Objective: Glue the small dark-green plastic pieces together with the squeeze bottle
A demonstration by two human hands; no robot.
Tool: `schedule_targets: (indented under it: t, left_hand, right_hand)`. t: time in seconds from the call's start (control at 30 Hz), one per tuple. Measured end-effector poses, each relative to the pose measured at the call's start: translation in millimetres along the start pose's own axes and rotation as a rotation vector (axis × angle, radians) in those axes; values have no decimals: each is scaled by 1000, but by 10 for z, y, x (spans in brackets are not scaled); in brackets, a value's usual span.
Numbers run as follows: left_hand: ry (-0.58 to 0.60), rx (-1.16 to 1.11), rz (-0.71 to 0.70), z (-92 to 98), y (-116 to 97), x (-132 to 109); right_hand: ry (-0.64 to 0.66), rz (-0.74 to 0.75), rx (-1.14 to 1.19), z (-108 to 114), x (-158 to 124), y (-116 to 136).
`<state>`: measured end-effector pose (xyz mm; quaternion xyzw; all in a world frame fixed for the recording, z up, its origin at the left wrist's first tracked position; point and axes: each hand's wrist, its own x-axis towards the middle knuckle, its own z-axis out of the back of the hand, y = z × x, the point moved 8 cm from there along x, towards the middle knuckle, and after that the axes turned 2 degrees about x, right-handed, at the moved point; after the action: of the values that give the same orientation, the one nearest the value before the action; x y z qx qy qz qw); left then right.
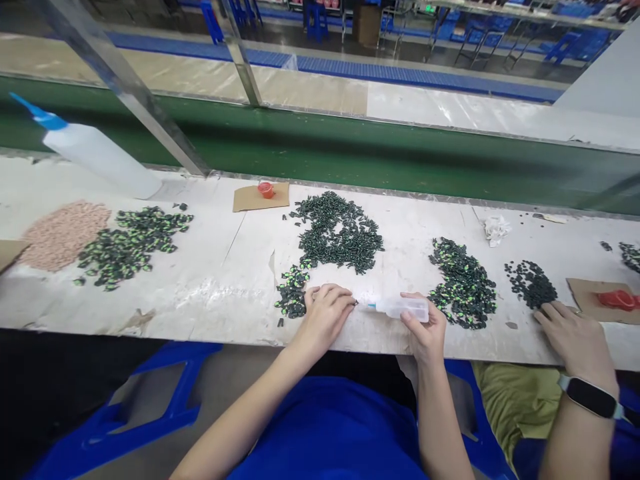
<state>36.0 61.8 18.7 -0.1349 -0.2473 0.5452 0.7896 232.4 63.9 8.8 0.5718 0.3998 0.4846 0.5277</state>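
Observation:
My left hand (326, 313) rests low over the bench, thumb and fingers pinched on a small dark piece (357, 303). In my right hand (429, 333) is a small translucent squeeze bottle (403, 307), lying almost level. Its thin blue tip points left at the pinched piece, with a short gap between them. Beside my left hand lies a small pile of black-and-green pieces (291, 293). Farther back is a larger pile of dark green pieces (340, 233). Another black-and-green pile (465, 283) spreads just right of my right hand.
A co-worker's hand (575, 333) touches a pile of black bits (533, 283) at right. Pinkish pieces (67, 233) and a large white bottle (100, 157) are at left. A red cup (266, 191) sits on cardboard; crumpled tissue (497, 230) lies right. A green ledge (300, 143) runs behind.

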Motion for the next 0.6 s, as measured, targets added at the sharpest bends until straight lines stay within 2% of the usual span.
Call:
schedule_targets:
  t: [0.23, 0.6]
  left_hand:
    - [53, -109, 102, -80, 76, -8]
    - [99, -257, 248, -123, 208, 1]
  right_hand:
    - [-105, -95, -56, -80, -24, -19]
    - [-97, -141, -153, -169, -6, -61]
